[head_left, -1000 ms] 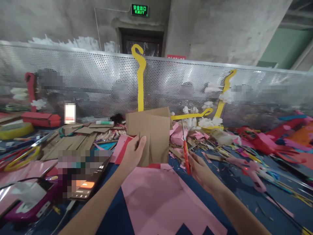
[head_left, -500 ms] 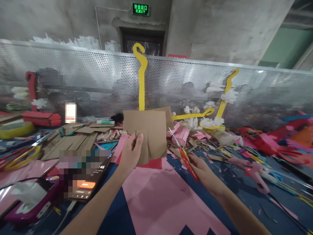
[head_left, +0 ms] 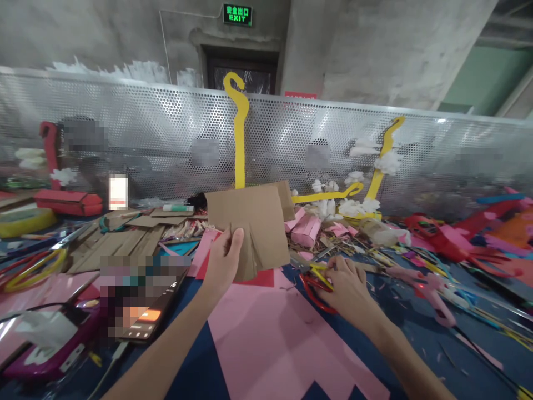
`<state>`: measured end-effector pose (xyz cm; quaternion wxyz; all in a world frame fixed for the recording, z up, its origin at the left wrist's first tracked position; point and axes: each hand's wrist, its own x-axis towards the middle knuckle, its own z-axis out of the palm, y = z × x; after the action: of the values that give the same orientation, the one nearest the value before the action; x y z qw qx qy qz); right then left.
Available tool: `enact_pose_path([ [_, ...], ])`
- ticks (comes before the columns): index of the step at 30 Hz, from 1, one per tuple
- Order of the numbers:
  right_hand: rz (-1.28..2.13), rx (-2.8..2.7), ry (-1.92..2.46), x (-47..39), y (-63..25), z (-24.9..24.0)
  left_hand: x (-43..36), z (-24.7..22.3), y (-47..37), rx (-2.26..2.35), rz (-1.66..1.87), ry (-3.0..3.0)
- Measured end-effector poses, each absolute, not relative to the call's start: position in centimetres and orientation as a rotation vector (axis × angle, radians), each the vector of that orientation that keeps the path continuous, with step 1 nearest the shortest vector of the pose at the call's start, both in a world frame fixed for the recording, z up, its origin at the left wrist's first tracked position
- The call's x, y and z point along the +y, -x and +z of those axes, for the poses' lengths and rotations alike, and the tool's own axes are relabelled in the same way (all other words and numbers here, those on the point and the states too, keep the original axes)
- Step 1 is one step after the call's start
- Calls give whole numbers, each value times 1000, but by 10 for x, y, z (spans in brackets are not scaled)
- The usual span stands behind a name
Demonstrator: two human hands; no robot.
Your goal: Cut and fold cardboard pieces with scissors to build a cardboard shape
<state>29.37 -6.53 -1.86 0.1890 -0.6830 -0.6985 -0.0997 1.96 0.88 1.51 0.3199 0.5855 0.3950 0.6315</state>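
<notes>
Here, a slit piece of brown cardboard (head_left: 266, 219) is pinched between the thumb and fingers of the left hand (head_left: 222, 253), held up over a pink sheet (head_left: 258, 328). To the cardboard's lower right, the handles of red-and-yellow scissors (head_left: 310, 289) are touched by the bent fingers of the right hand (head_left: 345, 283); whether they are gripped cannot be told. Beyond the cardboard, an upright yellow hooked strip (head_left: 240, 139) is partly hidden by it. Well right of the cardboard, a pink glue gun (head_left: 431, 288) is seen; left of it, flat scraps (head_left: 108, 244) are spread.

A blue tabletop (head_left: 204, 350) bears a large pink sheet (head_left: 275, 339), a pink glue gun (head_left: 435, 284) and brown cardboard pieces (head_left: 108, 250).
</notes>
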Motion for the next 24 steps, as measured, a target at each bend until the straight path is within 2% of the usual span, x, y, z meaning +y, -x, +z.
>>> enact_pose_path([
  [6,-346,-2000,1981,-65,-296,-22,7,14,-21,1056,1555,-1748],
  [13,-117,-1820,1773,-57,-299,-13,6,9,-23,1066,1540,-1729],
  [15,52,-1766,1646,-57,-295,-9,4,7,-25,1060,1522,-1727],
  [21,863,-1571,1117,-67,-264,1,-11,8,-36,914,1427,-1789],
  [24,1085,-1506,970,-71,-250,0,-17,7,-41,895,1393,-1809],
])
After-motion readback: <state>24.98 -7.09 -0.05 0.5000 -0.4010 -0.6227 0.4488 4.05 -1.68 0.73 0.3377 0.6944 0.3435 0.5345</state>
